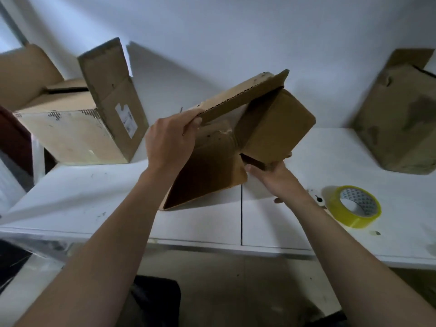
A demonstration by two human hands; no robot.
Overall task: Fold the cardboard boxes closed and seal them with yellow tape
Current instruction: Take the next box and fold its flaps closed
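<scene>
An open box [276, 128] is tilted over the middle of the counter [212, 223], its near left corner on the surface. The left hand [169, 142] grips its upper flap on the left; the right hand [276, 178] holds its lower right edge from beneath. A second box [70, 135] stands far left and a third box [401, 119] far right, both by the wall [212, 31] behind. A tape roll [354, 206] lies near right, just right of the right wrist.

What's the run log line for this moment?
step: folding flaps | left hand: grips top flap | right hand: holds box underneath | box: tilted, unsealed | tape roll: on table
</scene>
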